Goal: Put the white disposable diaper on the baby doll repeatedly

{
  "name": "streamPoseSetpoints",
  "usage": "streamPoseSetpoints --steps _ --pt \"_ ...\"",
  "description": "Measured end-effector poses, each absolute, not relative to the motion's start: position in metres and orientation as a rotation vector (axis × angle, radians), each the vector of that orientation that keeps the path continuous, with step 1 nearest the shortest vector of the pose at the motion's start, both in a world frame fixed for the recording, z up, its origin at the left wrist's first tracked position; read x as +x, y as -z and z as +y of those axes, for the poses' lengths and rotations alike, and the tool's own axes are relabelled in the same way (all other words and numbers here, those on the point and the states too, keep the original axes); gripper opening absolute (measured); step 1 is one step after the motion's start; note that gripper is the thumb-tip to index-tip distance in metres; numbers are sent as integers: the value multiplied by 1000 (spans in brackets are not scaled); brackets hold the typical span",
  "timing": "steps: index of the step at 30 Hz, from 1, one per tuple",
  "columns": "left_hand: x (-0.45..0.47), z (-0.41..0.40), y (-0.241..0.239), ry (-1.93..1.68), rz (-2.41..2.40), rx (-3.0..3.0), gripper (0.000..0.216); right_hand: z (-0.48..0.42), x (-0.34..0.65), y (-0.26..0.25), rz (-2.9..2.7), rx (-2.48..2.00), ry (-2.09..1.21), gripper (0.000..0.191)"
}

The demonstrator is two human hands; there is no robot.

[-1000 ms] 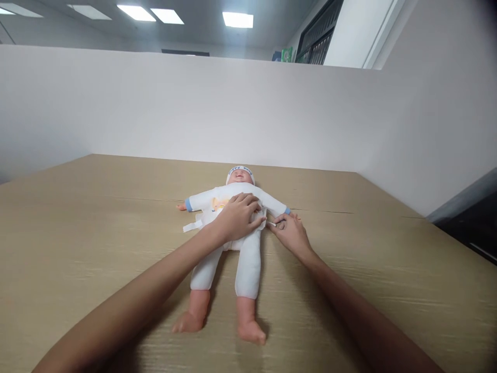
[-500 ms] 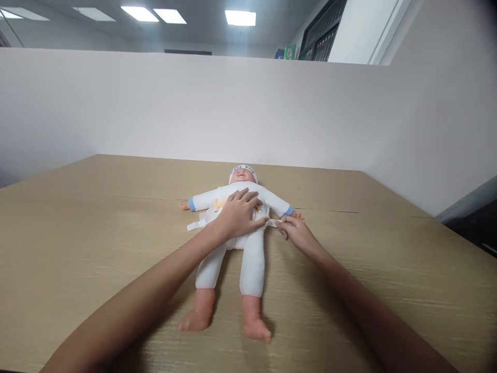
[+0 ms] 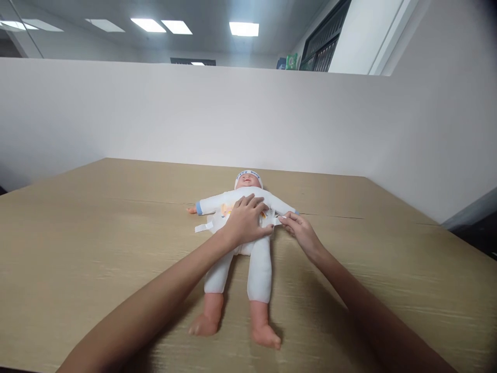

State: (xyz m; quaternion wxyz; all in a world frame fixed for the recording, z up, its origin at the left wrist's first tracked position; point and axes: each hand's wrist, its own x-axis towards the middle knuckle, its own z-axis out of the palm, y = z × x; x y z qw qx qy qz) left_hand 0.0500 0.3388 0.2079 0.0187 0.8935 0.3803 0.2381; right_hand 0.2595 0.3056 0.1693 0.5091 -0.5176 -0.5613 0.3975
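A baby doll (image 3: 259,274) in a white suit with blue cuffs lies on its back, head away from me and bare feet toward me. Around its waist is a white diaper (image 3: 218,223). My left hand (image 3: 246,220) rests flat over the doll's belly and the diaper's front, fingers spread, hiding much of both. At the doll's right-hand side in the picture, my right hand (image 3: 301,230) pinches a white diaper tab (image 3: 277,221) between thumb and fingers. The opposite tab (image 3: 204,227) sticks out loose to the left, untouched.
The doll lies on a wide wood-grain table (image 3: 135,248). Behind it stands a low white partition (image 3: 186,114), and a white wall (image 3: 438,129) rises on the right. Beyond the partition are ceiling lights and a green package (image 3: 291,61).
The view has tilted slightly, so everything sits a little lower and further right. My right hand has risen slightly with the tab in its fingers; my left hand stays on the belly.
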Motion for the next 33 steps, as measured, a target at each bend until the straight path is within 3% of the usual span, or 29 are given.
streamPoseSetpoints --steps 6,15,20,28,30,33 --pt "50 338 -208 -763 1201 2711 89 332 236 -169 -1401 -1194 -962 59" --pt "50 338 -206 -756 1184 2704 80 330 219 -166 -1468 -1200 -865 47" --pt "48 339 -206 -775 1168 2683 91 292 225 -157 -1706 -1096 -407 33" --pt "39 346 -212 -821 897 2506 108 288 235 -143 -1977 -937 -254 49" --pt "28 349 -218 -855 751 2332 104 290 236 -143 -1982 -922 -265 50" --pt "-5 351 -219 -1063 752 2126 73 289 238 -141 -1972 -909 -283 49"
